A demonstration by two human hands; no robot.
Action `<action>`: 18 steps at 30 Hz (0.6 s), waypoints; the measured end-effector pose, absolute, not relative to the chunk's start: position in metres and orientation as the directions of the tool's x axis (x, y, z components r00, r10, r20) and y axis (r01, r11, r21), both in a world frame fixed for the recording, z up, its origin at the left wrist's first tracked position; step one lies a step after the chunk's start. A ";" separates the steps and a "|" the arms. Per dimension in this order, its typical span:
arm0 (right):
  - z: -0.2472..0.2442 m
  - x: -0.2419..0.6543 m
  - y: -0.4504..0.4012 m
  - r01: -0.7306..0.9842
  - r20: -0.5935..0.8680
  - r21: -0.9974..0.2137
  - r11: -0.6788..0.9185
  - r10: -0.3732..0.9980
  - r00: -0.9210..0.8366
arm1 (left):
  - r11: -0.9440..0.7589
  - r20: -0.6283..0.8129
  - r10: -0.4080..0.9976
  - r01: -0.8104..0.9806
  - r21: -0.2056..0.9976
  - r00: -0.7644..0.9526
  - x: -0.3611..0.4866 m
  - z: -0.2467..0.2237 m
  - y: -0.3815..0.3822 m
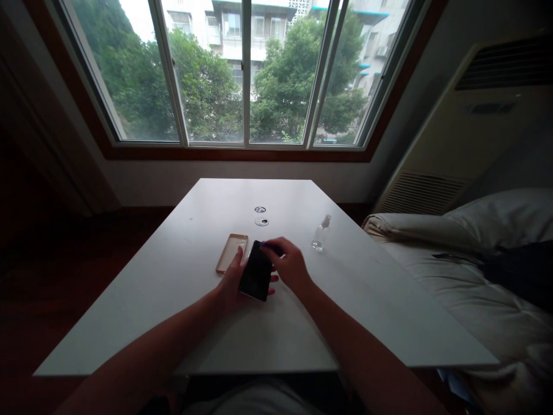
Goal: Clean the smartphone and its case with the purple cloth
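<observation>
My left hand [234,280] is wrapped round a smartphone [256,276], its black screen facing up and tilted over the table. The thumb lies along one long edge, and fingertips show past the other. At the phone's top end, my right hand [288,262] is closed on a small dark purple cloth [279,250], pressed to the screen. Most of the cloth is hidden under the fingers. Just left of the phone, a phone case [228,253] with a tan rim lies on the table, partly behind my left thumb. A clear spray bottle [320,235] stands to the right.
The white table [354,311] has two round patterned inserts [261,221] toward its far end. A window [246,104] is beyond it. On the right are a padded sofa [423,276] with dark fabric [518,268] on it, and a tall air-conditioner [466,132].
</observation>
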State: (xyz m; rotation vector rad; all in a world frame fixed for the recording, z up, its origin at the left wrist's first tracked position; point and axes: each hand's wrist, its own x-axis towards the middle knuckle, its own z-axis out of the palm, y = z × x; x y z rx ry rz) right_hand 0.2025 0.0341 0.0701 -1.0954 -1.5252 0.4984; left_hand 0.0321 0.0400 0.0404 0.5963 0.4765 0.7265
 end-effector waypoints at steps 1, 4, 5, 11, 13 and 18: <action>0.066 0.198 0.033 0.439 0.546 -0.727 0.528 0.832 -0.098 | 0.597 -0.212 0.740 -0.480 0.642 0.638 0.033 0.039 0.042; 0.055 0.191 0.033 0.603 0.548 -0.488 0.631 0.759 -0.351 | 0.584 -0.250 0.784 -0.538 0.608 0.568 0.035 0.035 0.047; 0.052 0.190 0.033 0.639 0.537 -0.440 0.631 0.755 -0.376 | 0.575 -0.249 0.795 -0.558 0.598 0.553 0.035 0.034 0.048; 0.050 0.186 0.020 0.613 0.356 -0.360 0.703 0.711 -0.606 | 0.574 -0.280 0.805 -0.569 0.588 0.523 0.028 0.025 0.052; 0.055 0.185 0.014 0.535 0.325 -0.371 0.759 0.645 -0.691 | 0.583 -0.272 0.796 -0.565 0.584 0.541 0.025 0.024 0.052; 0.052 0.193 0.025 0.475 0.362 -0.388 0.790 0.605 -0.710 | 0.553 -0.288 0.819 -0.549 0.627 0.496 0.027 0.032 0.045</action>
